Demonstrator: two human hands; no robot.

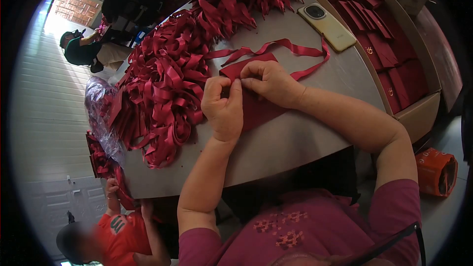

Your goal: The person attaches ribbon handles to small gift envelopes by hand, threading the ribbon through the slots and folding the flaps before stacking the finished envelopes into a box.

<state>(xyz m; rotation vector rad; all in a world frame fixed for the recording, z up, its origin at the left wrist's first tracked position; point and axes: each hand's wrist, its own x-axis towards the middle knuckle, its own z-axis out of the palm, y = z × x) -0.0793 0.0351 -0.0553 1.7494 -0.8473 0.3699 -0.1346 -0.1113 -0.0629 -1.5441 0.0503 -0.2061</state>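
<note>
- Grey table [266,162] fills the middle, ribbons [172,64] heaped on its left side, a phone [336,32] and an open box [420,114] to the right.
- Red bag [262,111] lies flat on the table, directly under both hands; its long axis runs from the far edge back towards the person, slanting slightly right.
- Both hands touch it near its far end: most of its body extends nearer the person, right of the left hand.
- Left hand [222,103]: fingers curled, gripping the bag, thumb pointing away from the person.
- Right hand [273,83]: reaches in from the right, fingertips pinching the bag beside the left thumb; the exact part gripped is hidden.
</note>
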